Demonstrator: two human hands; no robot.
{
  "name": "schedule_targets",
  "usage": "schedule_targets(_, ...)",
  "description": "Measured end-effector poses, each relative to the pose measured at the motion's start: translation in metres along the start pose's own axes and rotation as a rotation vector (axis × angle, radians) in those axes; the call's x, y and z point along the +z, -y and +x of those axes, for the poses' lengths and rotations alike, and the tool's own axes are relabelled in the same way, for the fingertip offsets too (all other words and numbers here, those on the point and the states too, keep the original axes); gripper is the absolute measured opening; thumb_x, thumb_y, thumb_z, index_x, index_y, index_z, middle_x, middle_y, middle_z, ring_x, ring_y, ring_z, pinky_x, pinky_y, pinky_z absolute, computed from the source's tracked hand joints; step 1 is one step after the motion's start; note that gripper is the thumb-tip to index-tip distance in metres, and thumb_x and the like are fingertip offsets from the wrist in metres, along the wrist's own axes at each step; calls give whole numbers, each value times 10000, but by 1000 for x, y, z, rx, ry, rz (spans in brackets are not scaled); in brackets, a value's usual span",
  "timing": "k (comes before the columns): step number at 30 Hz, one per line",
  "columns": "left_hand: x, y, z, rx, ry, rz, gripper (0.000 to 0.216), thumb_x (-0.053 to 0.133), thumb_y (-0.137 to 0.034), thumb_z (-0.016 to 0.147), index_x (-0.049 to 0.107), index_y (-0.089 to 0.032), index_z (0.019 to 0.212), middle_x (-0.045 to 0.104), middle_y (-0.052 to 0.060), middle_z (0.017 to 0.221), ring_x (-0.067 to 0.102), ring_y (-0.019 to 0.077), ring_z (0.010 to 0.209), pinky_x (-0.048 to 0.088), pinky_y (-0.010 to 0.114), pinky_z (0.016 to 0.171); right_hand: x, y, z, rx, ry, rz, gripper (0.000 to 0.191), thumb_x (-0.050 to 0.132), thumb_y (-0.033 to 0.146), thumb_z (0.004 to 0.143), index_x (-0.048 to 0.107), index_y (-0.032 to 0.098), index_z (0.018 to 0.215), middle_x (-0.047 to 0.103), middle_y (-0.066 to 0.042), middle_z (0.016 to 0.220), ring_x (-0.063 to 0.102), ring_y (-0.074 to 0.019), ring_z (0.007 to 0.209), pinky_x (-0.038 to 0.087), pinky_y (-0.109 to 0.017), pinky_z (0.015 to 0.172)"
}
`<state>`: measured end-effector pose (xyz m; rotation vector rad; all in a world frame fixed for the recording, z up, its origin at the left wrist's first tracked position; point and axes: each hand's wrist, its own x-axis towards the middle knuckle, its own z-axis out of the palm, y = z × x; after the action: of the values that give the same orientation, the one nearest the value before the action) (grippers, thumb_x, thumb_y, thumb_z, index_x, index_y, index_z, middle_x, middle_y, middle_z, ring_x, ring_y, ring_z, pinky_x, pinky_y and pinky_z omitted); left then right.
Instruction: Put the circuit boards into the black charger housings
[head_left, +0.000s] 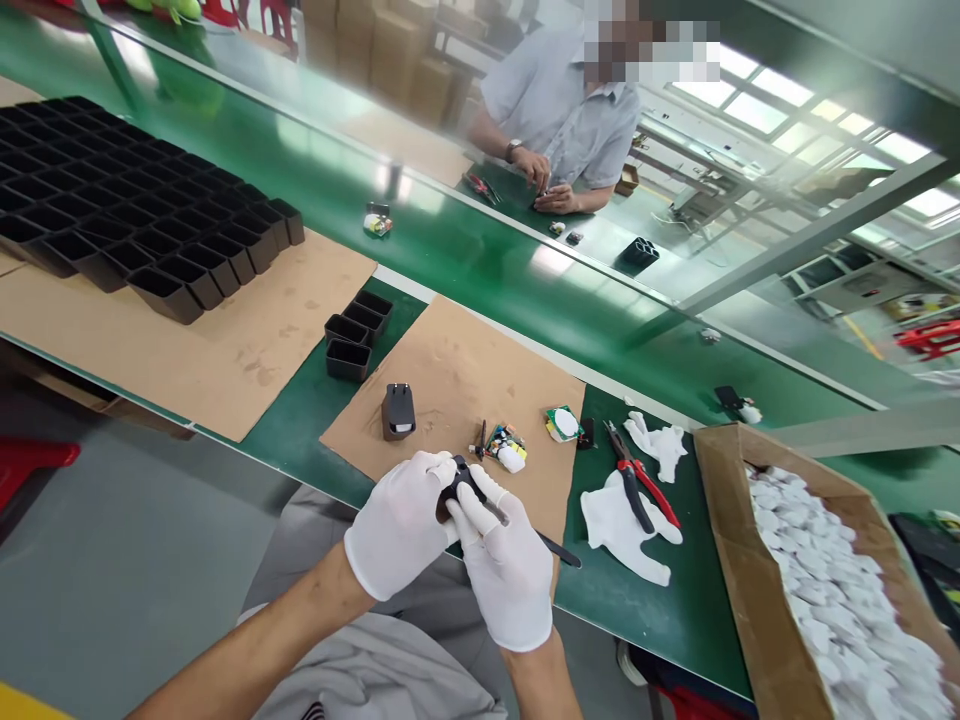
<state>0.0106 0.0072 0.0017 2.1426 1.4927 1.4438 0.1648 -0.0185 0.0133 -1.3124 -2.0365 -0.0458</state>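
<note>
Both my hands wear white gloves and meet over the near edge of a brown cardboard mat [457, 370]. My left hand [397, 525] is closed round a small black plastic part [452, 490]. My right hand [510, 570] is closed on a thin dark tool [555, 548] whose tip touches that part. On the mat beyond lie a black plug adapter [397, 410], a small circuit board with coloured components [506, 447] and a green-and-white part [562, 423].
Red-handled cutters [641, 485] lie on spare white gloves [626, 525]. A cardboard box [757, 600] of white pieces stands right. Black compartment trays [135, 220] sit far left, three loose black cups [358, 330] nearer. Across the green belt [480, 260] another person works.
</note>
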Motion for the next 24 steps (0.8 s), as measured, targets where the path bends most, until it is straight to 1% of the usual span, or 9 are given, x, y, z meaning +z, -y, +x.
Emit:
schedule_targets(2, -4, -4, 8, 26, -7, -12, 291, 654, -120, 870, 604, -201, 1145, 775, 76, 1000, 794, 232, 880, 686, 341, 799, -8, 0, 4, -10, -14, -6, 385, 657, 148, 1040, 698, 281, 1399, 766, -106, 1351, 806, -226, 1134, 686, -303, 964)
schedule_targets(5, -12, -8, 15, 63, 9, -37, 337, 648, -145, 895, 593, -209, 1221, 778, 82, 1093, 793, 231, 986, 678, 334, 872, -16, 3, 8, -57, -33, -64, 489, 707, 120, 1002, 664, 303, 1453, 781, -78, 1343, 810, -231, 1128, 685, -312, 976)
schedule_targets(7, -14, -6, 13, 45, 41, -57, 346, 633, -146, 910, 589, -215, 1247, 781, 85, 1123, 793, 234, 1022, 675, 331, 888, -11, 7, 7, -59, -50, -88, 433, 702, 143, 1010, 687, 283, 1419, 801, -79, 1297, 814, -240, 1120, 691, -322, 966)
schedule_targets(9, -14, 0, 7, -2, 77, -71, 328, 606, -125, 921, 591, -215, 1235, 786, 80, 1108, 799, 228, 1002, 675, 320, 879, 2, 11, 2, -24, -73, -72, 321, 670, 168, 1035, 728, 261, 1337, 817, -89, 1247, 821, -242, 1100, 700, -326, 938)
schedule_targets(11, -11, 7, -2, -44, 110, -80, 329, 592, -99, 926, 593, -218, 1232, 788, 73, 1116, 803, 215, 991, 674, 306, 885, 16, 14, -3, 10, -95, -58, 268, 666, 166, 1037, 748, 257, 1276, 827, -91, 1205, 829, -236, 1071, 705, -319, 910)
schedule_targets(15, -7, 16, -12, -67, 153, -114, 409, 619, -68, 907, 586, -229, 1282, 780, 72, 1222, 793, 212, 1089, 665, 316, 957, 25, 17, -6, 52, -110, -50, 266, 726, 161, 1004, 750, 260, 1250, 828, -82, 1176, 830, -215, 1047, 695, -307, 929)
schedule_targets(19, -10, 19, -12, -76, 175, -147, 505, 646, -73, 888, 554, -218, 1363, 763, 90, 1278, 770, 230, 1177, 659, 353, 1004, 21, 21, 0, 65, -110, -28, 351, 752, 182, 993, 708, 257, 1333, 796, -101, 1284, 808, -212, 1122, 680, -307, 971)
schedule_targets(22, -23, 16, -15, -113, 166, -193, 589, 662, -111, 901, 505, -187, 1463, 756, 115, 1277, 781, 226, 1120, 666, 362, 978, 20, 23, 5, 93, -132, -31, 383, 761, 160, 983, 699, 253, 1348, 769, -119, 1338, 795, -211, 1152, 674, -320, 991)
schedule_targets(24, -36, 14, -16, -157, 90, -228, 532, 669, -142, 924, 545, -193, 1439, 769, 102, 1217, 789, 205, 1008, 670, 354, 933, 18, 24, 10, 131, -157, -39, 335, 754, 148, 982, 720, 233, 1304, 782, -129, 1290, 798, -217, 1132, 676, -347, 992)
